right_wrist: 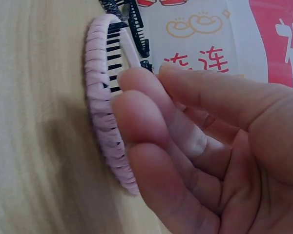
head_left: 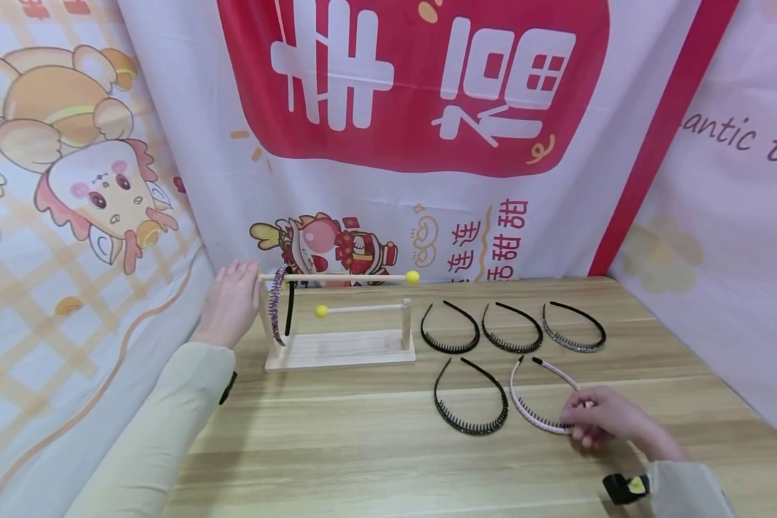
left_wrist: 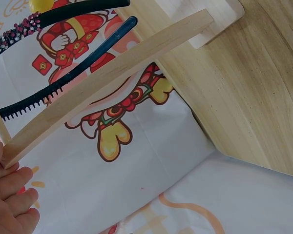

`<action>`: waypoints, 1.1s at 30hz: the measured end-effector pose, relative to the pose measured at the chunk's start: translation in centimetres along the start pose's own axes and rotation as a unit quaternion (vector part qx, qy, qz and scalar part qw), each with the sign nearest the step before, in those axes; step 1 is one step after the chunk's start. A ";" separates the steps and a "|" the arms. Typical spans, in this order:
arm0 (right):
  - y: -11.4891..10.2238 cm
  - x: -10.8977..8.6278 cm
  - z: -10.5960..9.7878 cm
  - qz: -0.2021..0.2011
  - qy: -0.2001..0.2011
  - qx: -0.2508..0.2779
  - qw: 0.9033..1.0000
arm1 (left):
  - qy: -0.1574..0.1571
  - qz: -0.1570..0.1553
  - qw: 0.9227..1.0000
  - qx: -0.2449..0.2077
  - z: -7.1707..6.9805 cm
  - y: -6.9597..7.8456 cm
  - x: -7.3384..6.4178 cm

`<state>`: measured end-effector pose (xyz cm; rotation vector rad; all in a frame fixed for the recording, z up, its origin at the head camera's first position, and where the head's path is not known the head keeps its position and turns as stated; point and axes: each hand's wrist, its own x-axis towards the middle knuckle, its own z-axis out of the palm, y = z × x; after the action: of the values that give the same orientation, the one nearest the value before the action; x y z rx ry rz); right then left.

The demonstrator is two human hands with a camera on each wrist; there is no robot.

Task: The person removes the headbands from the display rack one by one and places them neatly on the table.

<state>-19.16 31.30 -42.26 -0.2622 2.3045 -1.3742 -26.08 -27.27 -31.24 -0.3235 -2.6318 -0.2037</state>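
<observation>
A wooden headband stand with two yellow-tipped rods is at the table's left. My left hand grips the top of its left upright, with the fingers bent round the end. On the upper rod hang a purple sparkly headband and a black one. My right hand pinches one side of a pink wrapped headband between thumb and fingers. In the right wrist view, that headband's toothed inner edge shows beside the fingertips. Part of the pinched side is hidden behind my fingers.
Several dark toothed headbands lie about the pink one: a black one to its left, with others and a silver-fronted one behind. Printed cloth hangs behind the wooden table and along both sides.
</observation>
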 end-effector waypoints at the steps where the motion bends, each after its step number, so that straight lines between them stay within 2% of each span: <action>1: -0.1 0.0 -0.1 -0.002 0.000 0.001 1.000 | 0.000 -0.001 1.000 -0.001 0.0 0.0 0.0; 9: -1.5 0.5 -0.4 -0.013 0.035 -0.001 0.999 | 0.003 -0.002 1.000 -0.003 0.0 0.0 0.0; 14: -3.0 1.1 -0.7 -0.035 0.026 -0.003 0.999 | 0.006 -0.003 1.000 -0.002 0.0 0.1 -0.1; 19: -5.1 2.0 -0.7 -0.061 0.023 -0.018 0.998 | 0.015 0.000 1.000 0.001 -0.1 0.1 -0.1; 23: -7.0 2.9 -0.6 -0.071 0.024 -0.039 0.996 | 0.009 0.000 1.000 0.002 -0.1 0.1 0.0; 33: -12.0 5.3 -0.1 -0.095 0.045 -0.059 0.993 | 0.012 0.000 1.000 0.005 -0.1 0.1 0.0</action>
<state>-24.68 23.53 -33.24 -0.4779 2.4931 -1.3651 -25.99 -27.18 -31.13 -0.3156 -2.6081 -0.1921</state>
